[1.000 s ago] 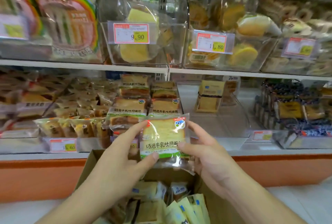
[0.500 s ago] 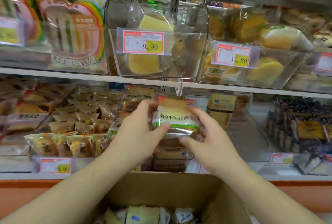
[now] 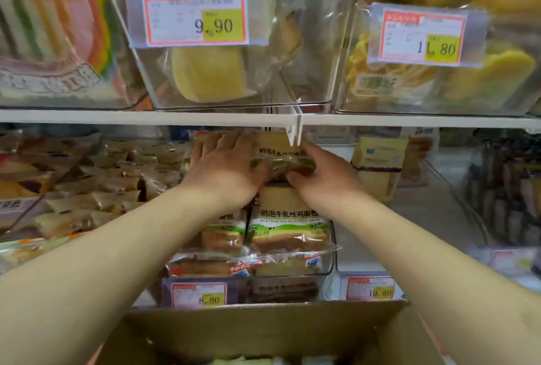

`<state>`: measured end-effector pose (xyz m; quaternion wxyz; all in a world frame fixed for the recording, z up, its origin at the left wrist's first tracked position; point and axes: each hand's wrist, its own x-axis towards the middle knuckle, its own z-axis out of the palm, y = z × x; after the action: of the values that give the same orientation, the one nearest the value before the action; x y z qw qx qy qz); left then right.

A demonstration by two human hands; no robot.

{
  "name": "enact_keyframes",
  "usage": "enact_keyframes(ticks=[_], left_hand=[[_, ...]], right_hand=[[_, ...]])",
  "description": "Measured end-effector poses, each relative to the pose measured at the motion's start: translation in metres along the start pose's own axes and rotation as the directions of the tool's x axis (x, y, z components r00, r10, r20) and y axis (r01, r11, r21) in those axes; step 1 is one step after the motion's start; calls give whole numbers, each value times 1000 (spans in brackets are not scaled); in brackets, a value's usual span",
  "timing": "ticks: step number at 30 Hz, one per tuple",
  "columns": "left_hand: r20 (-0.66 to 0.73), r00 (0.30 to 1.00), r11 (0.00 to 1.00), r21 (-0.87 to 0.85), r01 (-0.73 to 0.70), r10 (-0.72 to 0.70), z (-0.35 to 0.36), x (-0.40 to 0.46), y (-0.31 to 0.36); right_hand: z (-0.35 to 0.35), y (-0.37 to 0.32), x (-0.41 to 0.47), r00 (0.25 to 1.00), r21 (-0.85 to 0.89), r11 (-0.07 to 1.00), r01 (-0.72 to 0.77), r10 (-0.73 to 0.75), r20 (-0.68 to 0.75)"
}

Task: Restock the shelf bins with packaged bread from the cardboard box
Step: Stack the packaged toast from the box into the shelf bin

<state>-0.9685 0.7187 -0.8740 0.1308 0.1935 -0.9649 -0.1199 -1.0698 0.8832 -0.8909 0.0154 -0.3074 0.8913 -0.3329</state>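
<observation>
- Both bare hands are reaching deep into the lower shelf, holding a clear-wrapped pack of sliced milk toast bread with a green band [image 3: 282, 156] between them, right under the white edge of the upper shelf [image 3: 146, 116]
- The left hand [image 3: 225, 168] is lying along the pack's left side, fingers stretched back over its top and thumb curling against its front edge, so its grip is pinching the pack
- The right hand [image 3: 325, 172] is cupping the pack's right end, thumb pressing in under the front; its fingers are mostly hiding behind the wrapper
- The pack is sitting at the top of a stack of matching toast packs [image 3: 288, 228] inside a clear plastic shelf bin [image 3: 332, 262]; whether it is touching the pack beneath I cannot tell
- A red-and-yellow price tag reading 8.80 [image 3: 199, 294] is hanging at the bin's front
- The brown cardboard box [image 3: 263, 332] is standing open just below the bin, a few pale wrappers showing at its bottom edge
- Above, a clear bin with a 9.90 tag [image 3: 194, 16] is holding yellow cake slices
</observation>
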Motion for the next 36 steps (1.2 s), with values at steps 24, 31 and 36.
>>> enact_keyframes(ticks=[24,31,36], left_hand=[[25,999,999,-45,-31,32,-7,-46,2],[42,994,982,-166,-94,102,-44,-191,-6],[263,964,983,-180,19,29,-42,-262,-38]], right_hand=[[-16,-19,-61,992,-125,990,65,-51,114],[-12,-33,-169,953,-76,951,300,-296,60],[33,-33,-217,894,-46,971,235,-197,402]])
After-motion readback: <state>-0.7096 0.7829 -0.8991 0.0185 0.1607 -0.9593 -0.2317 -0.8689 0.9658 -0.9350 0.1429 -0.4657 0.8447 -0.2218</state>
